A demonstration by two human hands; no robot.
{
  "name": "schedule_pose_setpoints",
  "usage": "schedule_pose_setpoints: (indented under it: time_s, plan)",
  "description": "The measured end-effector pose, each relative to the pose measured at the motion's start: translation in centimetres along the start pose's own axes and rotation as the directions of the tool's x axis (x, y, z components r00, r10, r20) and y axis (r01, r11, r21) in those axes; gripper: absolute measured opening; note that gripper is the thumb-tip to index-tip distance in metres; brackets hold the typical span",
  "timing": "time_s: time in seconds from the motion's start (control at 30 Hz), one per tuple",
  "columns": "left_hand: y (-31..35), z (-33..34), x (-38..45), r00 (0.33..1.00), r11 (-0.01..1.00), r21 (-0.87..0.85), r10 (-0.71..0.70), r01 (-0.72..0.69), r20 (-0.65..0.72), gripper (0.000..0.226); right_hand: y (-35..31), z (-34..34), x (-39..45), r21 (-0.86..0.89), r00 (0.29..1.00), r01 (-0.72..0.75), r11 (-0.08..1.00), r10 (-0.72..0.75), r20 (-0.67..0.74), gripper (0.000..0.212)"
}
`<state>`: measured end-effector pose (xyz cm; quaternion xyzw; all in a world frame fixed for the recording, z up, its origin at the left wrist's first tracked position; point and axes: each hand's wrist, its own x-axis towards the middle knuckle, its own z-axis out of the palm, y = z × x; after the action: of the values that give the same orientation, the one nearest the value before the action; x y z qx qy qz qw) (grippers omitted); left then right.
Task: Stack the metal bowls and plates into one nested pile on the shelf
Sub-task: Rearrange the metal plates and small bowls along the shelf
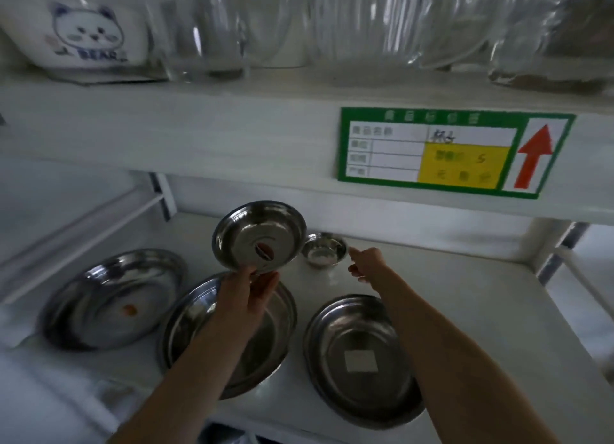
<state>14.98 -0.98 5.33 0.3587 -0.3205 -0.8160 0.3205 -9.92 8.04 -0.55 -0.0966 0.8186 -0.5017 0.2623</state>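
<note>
Metal bowls and plates not yet nested, by the look of it: three plates lying apart on the white shelf (465,297), left plate (109,297), middle plate (275,337) and right plate (360,360), with a small bowl (324,248) at the back. Held tilted above the middle plate, a medium bowl (259,236), pinched at its near rim by the left hand (247,294); reaching beside the small bowl, the right hand (367,264), fingers loosely curled, apparently gripping nothing. Overhead, a low upper shelf edge with a green price label (455,152), limiting lift room; above it glassware (206,28) and a cat-print bowl (83,28).
</note>
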Motion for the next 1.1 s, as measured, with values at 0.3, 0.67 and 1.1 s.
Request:
schedule_pose_setpoints:
  time_s: [0.3,0.67,1.1]
  plan:
    - [0.8,-2.4,-0.1,1.0,0.997,-0.07,0.019,-0.019,-0.006,0.01,0.6,4.2,5.2,-0.051,0.997,-0.074,0.996,0.074,-0.002,0.023]
    - [1.1,-3.6,-0.2,0.998,0.988,-0.157,0.002,0.008,0.061,0.013,1.1,6.3,6.6,-0.087,0.996,-0.085,0.993,0.083,-0.019,0.022]
    - [-0.6,0.3,-0.9,0.992,0.978,-0.181,-0.087,0.102,0.092,0.01,0.0,1.8,1.5,-0.044,1.0,-0.012,0.999,0.012,-0.007,0.021]
